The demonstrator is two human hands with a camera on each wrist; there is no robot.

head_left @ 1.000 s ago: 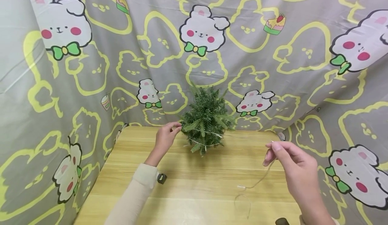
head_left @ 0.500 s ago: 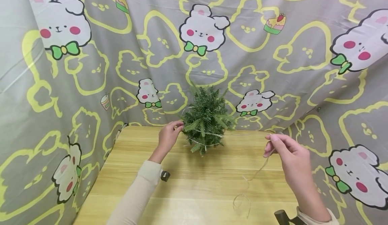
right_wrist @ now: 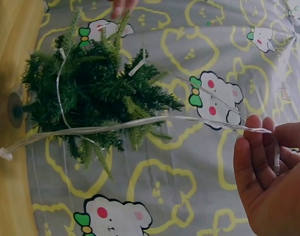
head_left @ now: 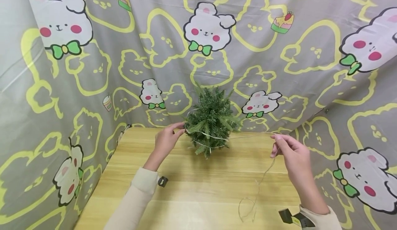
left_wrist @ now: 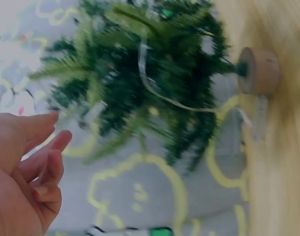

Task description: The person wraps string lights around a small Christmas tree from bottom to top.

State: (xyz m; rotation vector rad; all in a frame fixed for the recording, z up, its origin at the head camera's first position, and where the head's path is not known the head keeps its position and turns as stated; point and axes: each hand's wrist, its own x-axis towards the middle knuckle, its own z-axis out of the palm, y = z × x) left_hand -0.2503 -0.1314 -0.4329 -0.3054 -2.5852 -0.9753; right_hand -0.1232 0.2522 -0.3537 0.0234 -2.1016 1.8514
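A: State the condition of the right hand (head_left: 294,157).
B: Its thumb and fingers pinch the wire of a light string (right_wrist: 140,121). A clear bulb (right_wrist: 276,164) hangs from the wire, beside the bent fingers.

A: And the left hand (head_left: 165,140)?
B: It is at the left side of the artificial Christmas tree (head_left: 214,109), thumb and forefinger narrowly apart and close to the branches. Contact with the wire cannot be determined.

A: Trace the light string.
B: Strands cross the front of the lower branches. One span runs from the tree to the right hand; slack hangs below that hand and ends in a loose loop over the tabletop (head_left: 217,181).

A: Locate the tree.
B: It stands upright near the far edge of the tabletop, between the hands, on a round wooden base (left_wrist: 262,71).

A: Surroundings?
B: A dark device is attached at each light-coloured cuff. Behind the tree hangs a grey curtain (head_left: 242,61) printed with white rabbits and yellow outlines.
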